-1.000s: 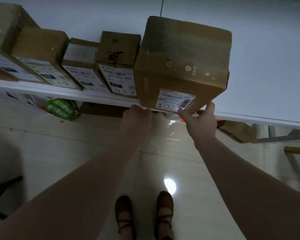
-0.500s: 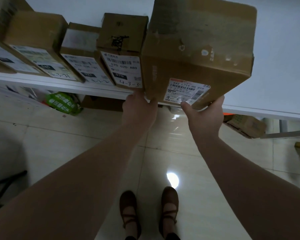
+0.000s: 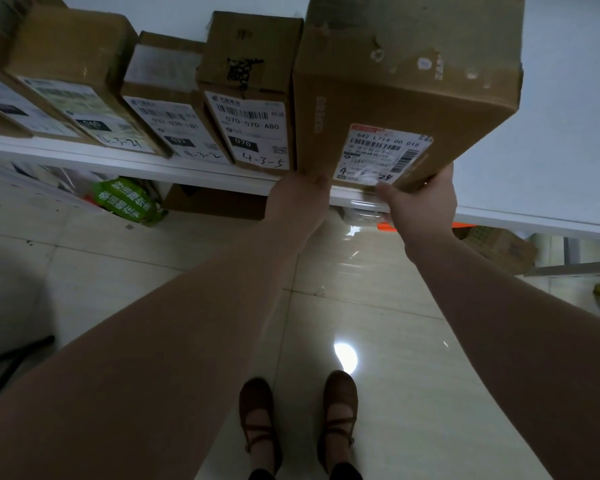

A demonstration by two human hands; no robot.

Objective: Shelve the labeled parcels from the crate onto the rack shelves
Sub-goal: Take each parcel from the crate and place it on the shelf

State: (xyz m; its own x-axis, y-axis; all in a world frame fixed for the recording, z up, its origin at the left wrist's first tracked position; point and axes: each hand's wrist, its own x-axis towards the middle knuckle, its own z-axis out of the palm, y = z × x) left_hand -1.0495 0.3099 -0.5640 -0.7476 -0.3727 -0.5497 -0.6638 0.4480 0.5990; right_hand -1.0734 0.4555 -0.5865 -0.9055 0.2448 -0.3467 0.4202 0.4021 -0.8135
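Grip: left hand (image 3: pixel 298 197) and right hand (image 3: pixel 425 202) clasp parcel (image 3: pixel 406 81) by its lower corners, thumbs in front; on shelf (image 3: pixel 187 169) against box (image 3: pixel 253 64), label (image 3: pixel 381 154) outward for reading.

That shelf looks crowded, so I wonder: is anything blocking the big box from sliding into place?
Nothing visible does. The big box is at the row's right end, beside the 4-3-5 parcel; the shelf to its right is bare. What lies behind it is hidden.

Parcel (image 3: pixel 395 81) — matt cardboard; floor (image 3: pixel 388 306) — glossy tile
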